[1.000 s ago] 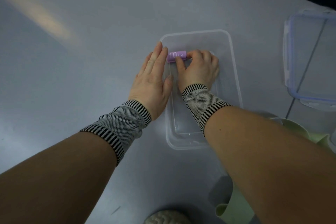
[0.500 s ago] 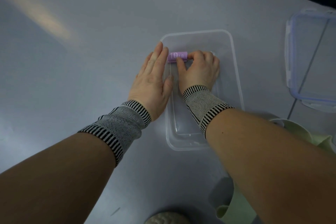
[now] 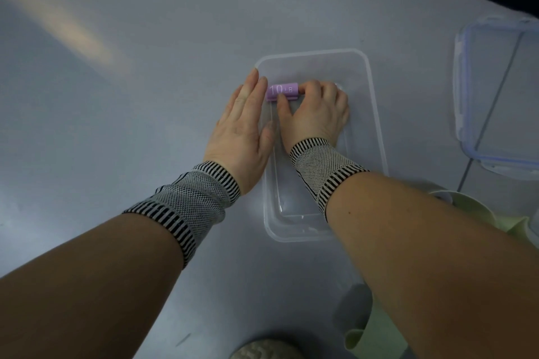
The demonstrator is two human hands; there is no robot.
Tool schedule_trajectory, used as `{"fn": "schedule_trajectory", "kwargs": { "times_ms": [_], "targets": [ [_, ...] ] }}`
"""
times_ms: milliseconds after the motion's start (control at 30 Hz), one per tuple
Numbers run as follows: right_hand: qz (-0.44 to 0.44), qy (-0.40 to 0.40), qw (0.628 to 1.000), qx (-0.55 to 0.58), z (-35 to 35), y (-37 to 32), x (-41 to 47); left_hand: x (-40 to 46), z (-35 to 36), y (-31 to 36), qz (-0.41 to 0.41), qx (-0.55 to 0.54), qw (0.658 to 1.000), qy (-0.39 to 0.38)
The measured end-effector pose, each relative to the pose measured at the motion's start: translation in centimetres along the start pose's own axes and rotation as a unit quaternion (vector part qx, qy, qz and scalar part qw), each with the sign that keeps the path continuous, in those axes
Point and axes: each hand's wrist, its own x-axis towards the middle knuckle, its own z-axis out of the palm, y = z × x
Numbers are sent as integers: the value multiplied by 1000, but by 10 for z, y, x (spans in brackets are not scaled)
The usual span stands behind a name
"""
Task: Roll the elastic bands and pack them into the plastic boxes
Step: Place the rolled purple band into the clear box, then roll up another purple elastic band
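Observation:
A clear plastic box (image 3: 376,114) stands open on the grey table. Inside it, near the far left, lies a rolled purple elastic band (image 3: 282,91) marked 10 LB. My right hand (image 3: 316,112) is down in the box and pinches the roll between thumb and curled fingers. My left hand (image 3: 243,128) lies flat with straight fingers along the outside of the box's left wall, fingertips next to the roll.
A clear lid with a blue seal (image 3: 495,96) lies at the right. Pale green elastic bands (image 3: 469,213) sit by my right forearm, with another loop (image 3: 358,338) at the bottom. A rounded whitish object (image 3: 262,350) shows at the bottom edge.

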Motion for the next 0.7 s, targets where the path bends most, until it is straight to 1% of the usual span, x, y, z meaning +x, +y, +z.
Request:
{"fn": "schedule_trajectory", "kwargs": {
  "times_ms": [400, 467, 600, 700],
  "targets": [
    [4, -16, 1000, 16, -5, -1, 1, 0, -2, 1, -7, 12, 1000, -5],
    [1, -29, 999, 41, -11, -3, 0, 0, -3, 2, -17, 28, 999, -17],
    [-20, -83, 987, 133, -43, -15, -12, -2, -15, 13, -32, 57, 997, -33],
    [-49, -96, 981, 164, -83, -13, -26, -9, -26, 39, -5, 47, 999, -22]
  ]
}}
